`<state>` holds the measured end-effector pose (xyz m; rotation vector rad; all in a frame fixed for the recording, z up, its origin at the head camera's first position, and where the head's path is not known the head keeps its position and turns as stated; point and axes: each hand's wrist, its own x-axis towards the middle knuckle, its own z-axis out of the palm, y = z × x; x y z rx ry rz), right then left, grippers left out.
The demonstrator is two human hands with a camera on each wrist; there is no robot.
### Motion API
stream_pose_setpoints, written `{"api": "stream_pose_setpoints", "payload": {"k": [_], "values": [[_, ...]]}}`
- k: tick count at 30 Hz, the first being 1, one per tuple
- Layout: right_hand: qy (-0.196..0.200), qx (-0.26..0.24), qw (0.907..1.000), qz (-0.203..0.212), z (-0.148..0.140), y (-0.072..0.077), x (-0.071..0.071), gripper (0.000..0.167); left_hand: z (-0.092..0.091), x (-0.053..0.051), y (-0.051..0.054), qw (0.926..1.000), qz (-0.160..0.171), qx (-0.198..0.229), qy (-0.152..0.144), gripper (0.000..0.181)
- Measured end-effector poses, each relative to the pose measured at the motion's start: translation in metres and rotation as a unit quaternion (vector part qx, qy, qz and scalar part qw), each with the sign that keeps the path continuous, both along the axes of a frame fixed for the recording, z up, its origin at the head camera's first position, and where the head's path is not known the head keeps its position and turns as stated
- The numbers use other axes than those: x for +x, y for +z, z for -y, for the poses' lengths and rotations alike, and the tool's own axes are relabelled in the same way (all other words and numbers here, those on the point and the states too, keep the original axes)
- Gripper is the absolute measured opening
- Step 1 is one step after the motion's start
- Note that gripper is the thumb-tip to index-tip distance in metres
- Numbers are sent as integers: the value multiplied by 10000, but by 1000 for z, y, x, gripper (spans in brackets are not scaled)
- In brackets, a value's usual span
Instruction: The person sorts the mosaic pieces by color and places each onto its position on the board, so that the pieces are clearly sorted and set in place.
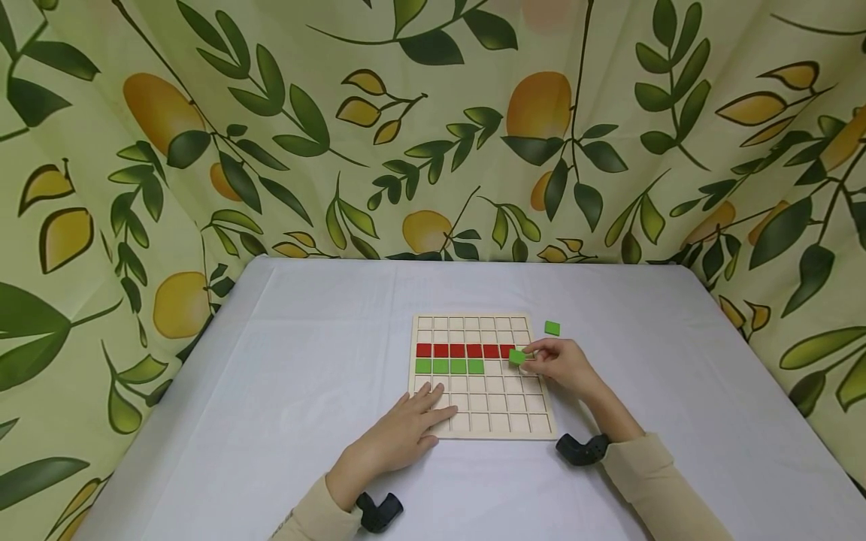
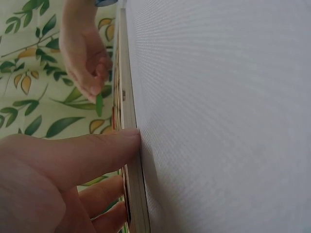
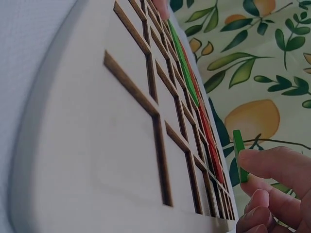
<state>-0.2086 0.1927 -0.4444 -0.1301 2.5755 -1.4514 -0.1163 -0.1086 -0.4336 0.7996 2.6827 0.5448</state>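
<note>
A pale wooden grid board (image 1: 501,424) lies on the white cloth. One of its rows holds several red square tiles (image 1: 457,351), and the row just below has several green square tiles (image 1: 441,366) from the left side. Between thumb and fingertips, my right hand (image 1: 564,366) pinches a loose green tile (image 3: 239,155), held over the right part of the board near the end of the red row. Fingers spread, my left hand (image 1: 406,428) rests on the board's lower left corner; its thumb (image 2: 107,153) touches the board's edge.
Another green tile (image 1: 552,328) lies on the cloth just right of the board's upper right corner. The white-covered table (image 1: 318,338) extends around the board. A leaf-and-fruit patterned curtain (image 1: 433,150) hangs behind and at both sides. Each wrist wears a black device (image 1: 582,449).
</note>
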Motion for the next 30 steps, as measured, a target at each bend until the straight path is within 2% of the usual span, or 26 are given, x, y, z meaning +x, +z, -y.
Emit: {"api": "stream_pose_setpoints", "payload": {"k": [19,30], "values": [[188,-156,9997,83,10,0,4,33,0,0,0,10000,28,30,20,48],[131,42,9999,96,17,-2,4,31,0,1,0,10000,21,-16,29,48]]}}
